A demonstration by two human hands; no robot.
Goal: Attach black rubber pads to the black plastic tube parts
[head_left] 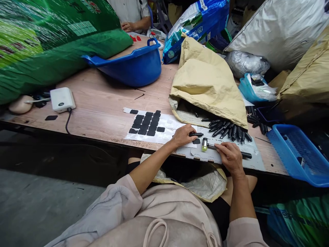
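My left hand (184,135) is closed around the end of a black pen-shaped tube (197,134), which lies level just above the board. In my right hand (230,157) is a small hammer (205,144) with a yellow-green face, its black handle running out past my fingers. The hammer head is close to the tube but apart from it. Under the tube lies a black patch (196,141). A white sheet (164,137) to the left carries rows of black rounded squares (146,123). Several loose black tubes (227,129) are heaped at the mouth of a tan sack (208,75).
A blue basin (131,68) stands behind. At right are a blue basket (295,151) and bulky sacks (282,31). A green bag (51,41) and a white box (62,99) with a cable occupy the left. Another person's hand (128,26) rests across the table. An open sack (205,187) is at my lap.
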